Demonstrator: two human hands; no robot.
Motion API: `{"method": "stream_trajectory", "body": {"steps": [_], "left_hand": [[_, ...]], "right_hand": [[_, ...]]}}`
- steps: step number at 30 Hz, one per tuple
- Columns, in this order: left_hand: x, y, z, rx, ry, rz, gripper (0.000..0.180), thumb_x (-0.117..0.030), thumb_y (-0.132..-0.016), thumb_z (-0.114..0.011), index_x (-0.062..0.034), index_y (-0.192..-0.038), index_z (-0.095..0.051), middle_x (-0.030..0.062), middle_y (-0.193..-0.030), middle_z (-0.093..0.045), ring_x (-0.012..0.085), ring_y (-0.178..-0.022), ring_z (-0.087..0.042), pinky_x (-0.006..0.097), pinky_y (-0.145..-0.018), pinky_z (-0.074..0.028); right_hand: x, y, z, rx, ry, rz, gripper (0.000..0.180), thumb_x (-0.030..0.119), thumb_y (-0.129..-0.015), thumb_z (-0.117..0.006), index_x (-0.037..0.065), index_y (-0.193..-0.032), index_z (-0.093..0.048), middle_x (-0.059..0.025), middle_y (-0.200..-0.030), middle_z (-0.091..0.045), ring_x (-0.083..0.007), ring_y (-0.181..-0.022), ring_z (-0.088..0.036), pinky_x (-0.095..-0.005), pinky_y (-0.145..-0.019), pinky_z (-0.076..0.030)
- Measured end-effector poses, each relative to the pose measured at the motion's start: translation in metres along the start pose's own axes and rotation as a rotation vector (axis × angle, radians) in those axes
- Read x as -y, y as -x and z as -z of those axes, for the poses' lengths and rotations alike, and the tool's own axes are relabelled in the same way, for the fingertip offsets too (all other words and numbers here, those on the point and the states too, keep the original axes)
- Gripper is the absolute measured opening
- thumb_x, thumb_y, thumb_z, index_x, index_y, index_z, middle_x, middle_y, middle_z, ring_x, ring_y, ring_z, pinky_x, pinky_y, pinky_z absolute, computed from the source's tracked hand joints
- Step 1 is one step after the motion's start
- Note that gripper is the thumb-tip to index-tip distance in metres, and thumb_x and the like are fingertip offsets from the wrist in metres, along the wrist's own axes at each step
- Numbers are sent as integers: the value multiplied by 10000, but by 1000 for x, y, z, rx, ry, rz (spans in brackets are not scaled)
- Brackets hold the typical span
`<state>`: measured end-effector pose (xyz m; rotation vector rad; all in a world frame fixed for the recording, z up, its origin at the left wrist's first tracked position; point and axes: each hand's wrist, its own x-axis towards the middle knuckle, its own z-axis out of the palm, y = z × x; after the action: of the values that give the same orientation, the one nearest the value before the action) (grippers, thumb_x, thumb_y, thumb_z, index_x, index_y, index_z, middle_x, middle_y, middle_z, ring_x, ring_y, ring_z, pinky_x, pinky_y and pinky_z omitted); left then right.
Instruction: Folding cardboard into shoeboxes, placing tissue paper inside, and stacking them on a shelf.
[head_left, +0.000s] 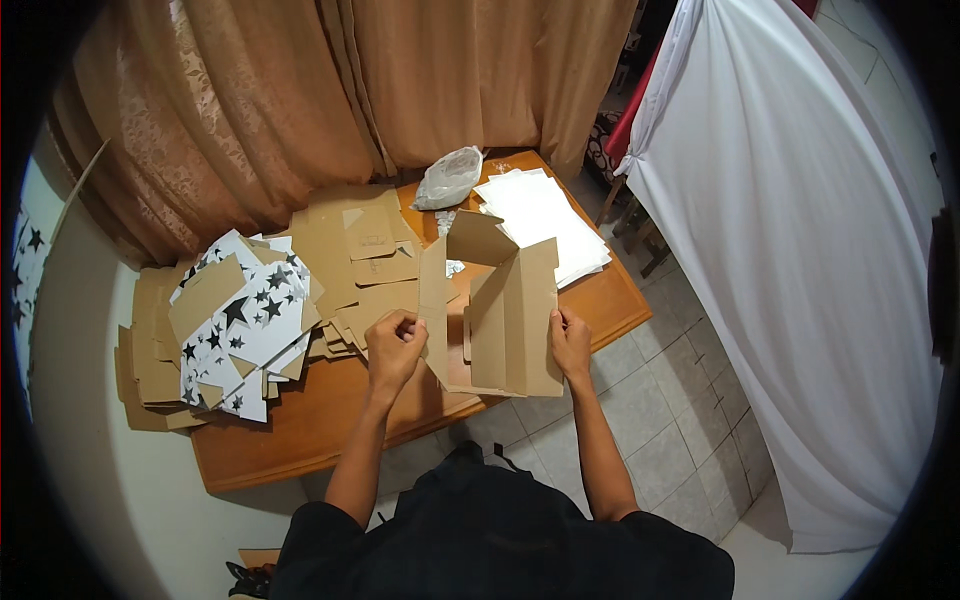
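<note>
Between my two hands a partly folded brown cardboard box (pixel 495 320) is held up over the front of the table, with panels standing and flaps spread. My left hand (pixel 397 347) pinches its left side panel, fingers closed. On the other side, my right hand (pixel 570 343) grips the edge of the right panel, thumb toward me. Through the gap in the box a strip of the table top shows. Behind it lies a stack of white sheets (pixel 545 225), partly covered by the box's upper flap.
Flat brown cardboard pieces (pixel 345 245) cover the table's left half. On them lie star-printed white cardboard pieces (pixel 250 310). A translucent plastic bag (pixel 449 180) sits at the back of the wooden table (pixel 330 410). Brown curtains (pixel 440 80) hang behind; a white cloth (pixel 780 250) hangs at right.
</note>
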<state>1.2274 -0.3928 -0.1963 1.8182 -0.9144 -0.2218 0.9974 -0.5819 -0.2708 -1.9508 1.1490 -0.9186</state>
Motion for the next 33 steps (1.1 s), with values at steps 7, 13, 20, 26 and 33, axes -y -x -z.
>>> {"method": "stream_trajectory", "body": {"steps": [7,13,20,26,33], "left_hand": [[24,-51,-64,5,-136,-57,104,-58,-789,-715,38,-795,-676,146,-721,-654,240,-621,-655,341,-602,-533],[32,-77,-118,29,-232,-105,118,-74,-786,-675,42,-790,-652,195,-757,-644,359,-660,-652,431,-630,-529],[36,-77,-190,2,-322,-110,143,-114,-814,-661,18,-797,-608,188,-784,-627,375,-734,-640,463,-655,-516],[35,-81,-238,-36,-345,-97,178,-152,-818,-680,8,-809,-605,171,-792,-619,381,-739,-639,476,-662,-520],[35,-67,-278,124,-463,-41,314,-253,-793,-727,-1,-902,-574,183,-855,-597,403,-750,-635,496,-671,-522]], "right_hand": [[0,-72,-14,81,141,-21,277,209,-999,-524,-29,-908,-633,-296,-781,-633,-476,-743,-644,-512,-644,-484],[-11,-118,-24,173,272,-25,261,204,-1000,-507,-6,-963,-658,-278,-856,-676,-477,-818,-659,-546,-720,-515],[-53,-146,-17,198,351,82,263,194,-995,-500,-20,-929,-637,-260,-906,-686,-466,-853,-665,-552,-743,-522],[-88,-163,-11,227,321,125,256,184,-986,-506,-22,-918,-641,-253,-891,-690,-461,-824,-676,-548,-732,-529],[-95,-181,-8,328,292,30,247,178,-976,-525,-26,-891,-638,-273,-875,-669,-458,-868,-655,-527,-764,-512]]}}
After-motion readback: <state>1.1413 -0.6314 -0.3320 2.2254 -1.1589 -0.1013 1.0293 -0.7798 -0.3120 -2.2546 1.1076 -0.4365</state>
